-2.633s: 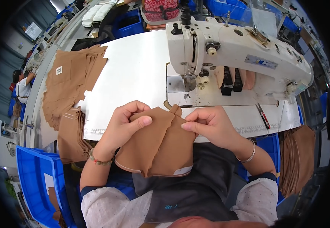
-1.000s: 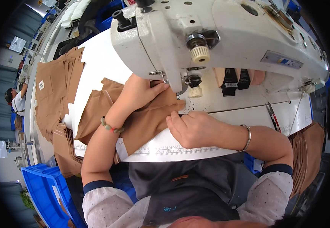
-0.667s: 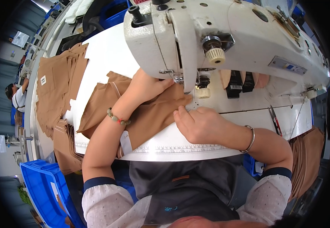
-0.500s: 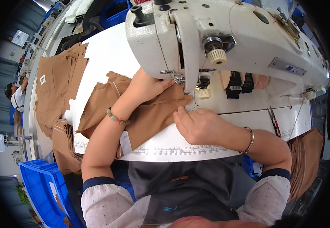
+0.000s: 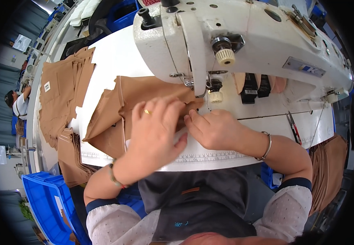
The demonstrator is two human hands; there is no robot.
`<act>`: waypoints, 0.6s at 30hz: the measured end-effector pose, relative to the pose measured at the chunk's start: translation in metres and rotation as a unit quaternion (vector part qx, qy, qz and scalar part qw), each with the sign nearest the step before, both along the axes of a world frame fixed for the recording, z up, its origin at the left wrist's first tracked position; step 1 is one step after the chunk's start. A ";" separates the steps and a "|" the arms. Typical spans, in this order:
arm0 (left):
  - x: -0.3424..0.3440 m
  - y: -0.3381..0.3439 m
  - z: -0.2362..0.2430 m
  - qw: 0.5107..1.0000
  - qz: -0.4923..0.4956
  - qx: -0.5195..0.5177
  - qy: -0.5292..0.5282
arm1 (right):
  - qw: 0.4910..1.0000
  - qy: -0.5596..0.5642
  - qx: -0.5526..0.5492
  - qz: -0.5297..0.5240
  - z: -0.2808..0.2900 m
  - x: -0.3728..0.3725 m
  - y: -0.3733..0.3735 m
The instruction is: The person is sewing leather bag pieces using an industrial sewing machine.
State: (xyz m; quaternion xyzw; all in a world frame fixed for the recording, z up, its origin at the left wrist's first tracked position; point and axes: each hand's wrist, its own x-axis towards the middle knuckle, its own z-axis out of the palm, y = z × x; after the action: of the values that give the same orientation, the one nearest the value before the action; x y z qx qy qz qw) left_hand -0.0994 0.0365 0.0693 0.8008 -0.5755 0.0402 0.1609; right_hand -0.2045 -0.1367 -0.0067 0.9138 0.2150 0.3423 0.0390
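A brown fabric piece (image 5: pixel 103 116) lies on the white sewing table, its far right corner at the presser foot of the white sewing machine (image 5: pixel 258 45). Over the near part of this cloth is my left hand (image 5: pixel 154 130), its fingers apart and bent, a ring on one of them; whether the fingertips touch the cloth I cannot tell. My right hand (image 5: pixel 215 130) pinches the cloth's right edge just in front of the needle area. The fabric under my left palm is hidden.
Brown cut pieces (image 5: pixel 58 92) lie at the left, with a folded stack (image 5: pixel 71 157) nearer. Red-and-black thread snips (image 5: pixel 294 127) and black packets (image 5: pixel 249 87) are on the right. A blue bin (image 5: pixel 48 196) stands lower left; brown fabric (image 5: pixel 328 171) hangs lower right. Another person (image 5: pixel 20 102) sits far left.
My left hand has left the presser foot and come nearer me, its fingers spreading over the cloth. The fabric's near edge has folded back. My right hand stays at the right edge.
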 end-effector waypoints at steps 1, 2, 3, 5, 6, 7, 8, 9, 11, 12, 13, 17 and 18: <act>-0.013 0.001 -0.006 0.998 0.014 -0.023 -0.048 | 0.999 -0.022 0.025 0.015 0.004 0.002 0.001; -0.014 -0.002 -0.017 0.998 0.018 -0.024 -0.049 | 0.999 -0.023 0.023 0.018 0.005 0.003 0.001; -0.009 -0.008 -0.034 0.991 0.021 -0.056 -0.121 | 0.999 -0.017 0.038 0.017 0.004 0.002 -0.001; 0.005 -0.015 -0.048 0.967 0.019 -0.095 -0.235 | 0.998 -0.015 0.054 0.025 0.006 0.002 0.001; 0.010 -0.016 -0.047 0.967 0.017 -0.096 -0.233 | 0.998 -0.029 0.049 0.014 0.006 0.001 0.000; 0.015 -0.015 -0.045 0.964 -0.024 -0.088 -0.250 | 0.998 -0.043 0.044 0.003 0.006 0.000 -0.001; 0.018 -0.014 -0.044 0.958 -0.064 -0.080 -0.267 | 0.998 -0.042 0.044 0.001 0.006 0.000 -0.002; 0.018 -0.011 -0.043 0.958 -0.066 -0.079 -0.266 | 0.998 -0.047 0.043 0.004 0.007 0.001 -0.002; 0.014 -0.003 -0.041 0.965 -0.088 -0.034 -0.243 | 0.998 -0.053 0.044 0.004 0.006 -0.001 -0.002; 0.013 0.001 -0.040 0.965 -0.090 -0.032 -0.243 | 0.999 -0.023 0.030 0.003 0.005 -0.003 -0.001; 0.011 0.004 -0.038 0.975 -0.087 -0.003 -0.206 | 1.000 0.007 0.016 0.002 0.003 -0.005 0.001; 0.007 0.008 -0.017 0.996 -0.080 0.022 -0.037 | 0.998 0.035 -0.031 -0.031 -0.006 -0.009 0.004; 0.007 0.010 -0.011 0.996 -0.076 0.023 0.036 | 0.999 0.045 -0.015 -0.018 -0.006 -0.008 0.004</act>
State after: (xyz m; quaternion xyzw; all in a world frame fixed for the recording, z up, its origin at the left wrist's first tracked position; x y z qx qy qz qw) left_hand -0.0928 0.0461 0.0582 0.7592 -0.6291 -0.0145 0.1659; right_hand -0.2125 -0.1326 -0.0124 0.9314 0.2054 0.2963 0.0494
